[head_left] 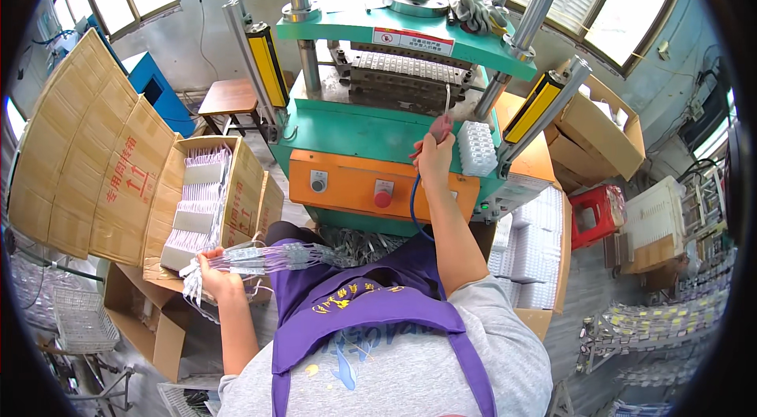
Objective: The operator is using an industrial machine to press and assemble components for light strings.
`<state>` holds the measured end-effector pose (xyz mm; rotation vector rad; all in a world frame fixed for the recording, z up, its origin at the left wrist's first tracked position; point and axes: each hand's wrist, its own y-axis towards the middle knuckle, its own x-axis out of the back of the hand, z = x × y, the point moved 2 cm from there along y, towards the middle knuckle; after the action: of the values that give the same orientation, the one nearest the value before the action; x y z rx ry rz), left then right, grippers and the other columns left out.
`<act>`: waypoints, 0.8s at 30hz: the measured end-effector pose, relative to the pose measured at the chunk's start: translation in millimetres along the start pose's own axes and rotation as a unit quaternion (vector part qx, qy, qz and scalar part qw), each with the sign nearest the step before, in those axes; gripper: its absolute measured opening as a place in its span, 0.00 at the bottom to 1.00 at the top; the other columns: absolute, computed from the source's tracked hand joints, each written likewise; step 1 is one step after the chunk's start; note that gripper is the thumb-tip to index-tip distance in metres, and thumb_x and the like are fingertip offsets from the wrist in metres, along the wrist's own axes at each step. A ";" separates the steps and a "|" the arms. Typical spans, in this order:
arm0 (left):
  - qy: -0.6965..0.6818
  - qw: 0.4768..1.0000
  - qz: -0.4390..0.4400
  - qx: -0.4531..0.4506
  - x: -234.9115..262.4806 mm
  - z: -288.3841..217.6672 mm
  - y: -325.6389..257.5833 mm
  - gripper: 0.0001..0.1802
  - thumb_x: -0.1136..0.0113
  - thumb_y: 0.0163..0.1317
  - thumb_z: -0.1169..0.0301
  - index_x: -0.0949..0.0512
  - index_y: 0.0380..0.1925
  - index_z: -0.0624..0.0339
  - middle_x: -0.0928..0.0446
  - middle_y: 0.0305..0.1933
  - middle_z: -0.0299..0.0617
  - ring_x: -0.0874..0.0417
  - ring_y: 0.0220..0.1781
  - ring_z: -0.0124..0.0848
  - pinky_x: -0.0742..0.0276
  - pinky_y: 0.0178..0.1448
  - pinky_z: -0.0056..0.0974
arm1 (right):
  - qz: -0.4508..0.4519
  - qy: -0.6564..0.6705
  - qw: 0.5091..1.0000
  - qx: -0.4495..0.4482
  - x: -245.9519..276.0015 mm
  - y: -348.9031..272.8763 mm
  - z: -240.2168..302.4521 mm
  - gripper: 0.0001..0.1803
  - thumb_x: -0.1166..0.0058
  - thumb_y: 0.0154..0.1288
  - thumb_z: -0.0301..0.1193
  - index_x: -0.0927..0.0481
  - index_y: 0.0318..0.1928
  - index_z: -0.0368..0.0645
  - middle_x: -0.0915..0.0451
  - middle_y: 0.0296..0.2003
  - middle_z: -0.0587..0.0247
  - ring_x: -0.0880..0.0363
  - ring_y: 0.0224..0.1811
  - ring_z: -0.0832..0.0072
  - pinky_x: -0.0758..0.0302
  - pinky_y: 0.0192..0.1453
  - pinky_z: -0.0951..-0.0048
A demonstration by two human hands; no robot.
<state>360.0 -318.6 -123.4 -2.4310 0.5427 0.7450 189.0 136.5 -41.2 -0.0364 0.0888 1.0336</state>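
Note:
My left hand point(221, 279) is closed round the end of a bundle of pale, see-through strips with flat tabs point(276, 257). The bundle stretches across to my lap, where more of the strips lie heaped. In front of the green press point(355, 129), my right hand point(434, 161) grips a red air blow gun point(441, 128). A blue hose point(413, 208) hangs from the gun, and its thin nozzle points up toward the metal die point(410, 74) in the press. Just right of that hand, a stack of clear-white moulded plastic pieces point(477, 149) stands on the press bed.
An orange panel with a red button point(382, 195) faces me. Yellow guard bars point(268, 66) flank the press. At left, an open carton point(246, 180) holds packed strips; at right, another carton point(561, 259) holds white pieces. A red stool point(595, 216) stands further right.

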 end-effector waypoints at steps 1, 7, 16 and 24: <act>0.009 1.000 0.027 0.004 0.9 6.2 4.5 0.12 0.56 0.74 0.61 0.31 0.38 0.57 0.25 0.33 0.40 0.22 0.37 0.32 0.24 0.49 0.40 | 0.039 -0.003 0.999 0.002 0.4 3.5 -4.7 0.16 0.57 0.66 0.31 0.42 0.49 0.35 0.24 0.25 0.56 0.30 0.12 0.75 0.35 0.13 0.73; 0.006 0.999 0.039 0.023 -29.5 28.0 4.9 0.12 0.52 0.73 0.62 0.29 0.37 0.59 0.25 0.32 0.40 0.23 0.36 0.32 0.23 0.47 0.38 | 0.147 0.031 0.989 0.012 -33.7 12.3 -2.7 0.13 0.57 0.66 0.30 0.41 0.46 0.37 0.24 0.25 0.55 0.34 0.10 0.77 0.38 0.12 0.75; 0.023 0.996 0.044 0.075 -69.9 85.2 27.2 0.11 0.52 0.72 0.64 0.30 0.41 0.60 0.20 0.35 0.46 0.18 0.40 0.37 0.20 0.50 0.39 | 0.143 -0.072 0.987 -0.012 -81.2 55.9 5.0 0.18 0.55 0.66 0.31 0.42 0.51 0.36 0.25 0.25 0.55 0.34 0.10 0.77 0.37 0.13 0.73; 0.150 0.984 -0.075 0.066 -66.4 115.7 105.6 0.14 0.60 0.75 0.62 0.30 0.37 0.59 0.19 0.35 0.45 0.18 0.37 0.36 0.18 0.47 0.40 | 0.059 -0.031 0.997 0.037 37.0 -36.9 18.1 0.19 0.58 0.72 0.29 0.43 0.58 0.36 0.21 0.33 0.57 0.29 0.16 0.80 0.36 0.13 0.77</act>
<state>210.1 -317.6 -203.9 -2.4406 0.4965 0.2716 240.6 150.6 -27.0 0.0685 0.0721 1.1481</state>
